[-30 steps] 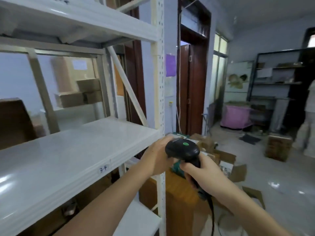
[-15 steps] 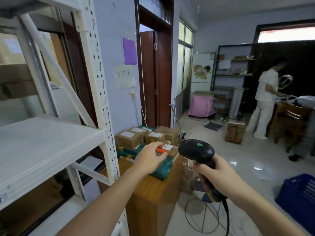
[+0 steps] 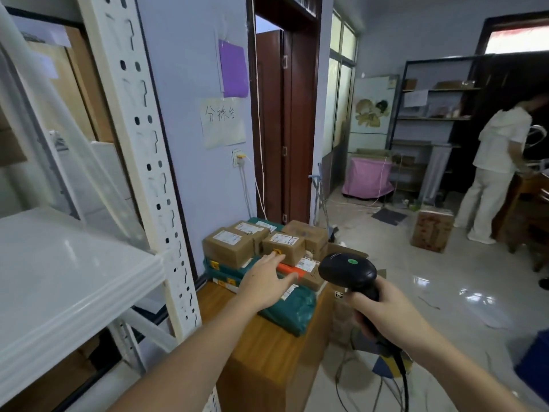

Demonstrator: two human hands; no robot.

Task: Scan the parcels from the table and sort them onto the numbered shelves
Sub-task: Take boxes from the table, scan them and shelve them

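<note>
Several brown cardboard parcels point(image 3: 228, 246) with white labels are stacked on green mailer bags point(image 3: 292, 307) on a small wooden table point(image 3: 273, 358). An orange-and-brown parcel point(image 3: 306, 273) lies among them. My left hand point(image 3: 266, 282) reaches over the pile with fingers straight, holding nothing, fingertips near the small box point(image 3: 285, 246) and the orange parcel. My right hand point(image 3: 386, 316) grips the handle of a black barcode scanner point(image 3: 349, 272) just right of the pile, its cable hanging down.
A white metal shelf unit point(image 3: 59, 281) with a perforated upright point(image 3: 142, 162) stands at my left, close to the table. A person in white point(image 3: 493, 171) stands far right by a desk. A cardboard box point(image 3: 432, 231) sits on the floor; a blue crate point(image 3: 534, 370) is at lower right.
My view has swung right from the shelf to the parcel table. My left hand has stretched out over the parcels, and the scanner has stayed in my right hand.
</note>
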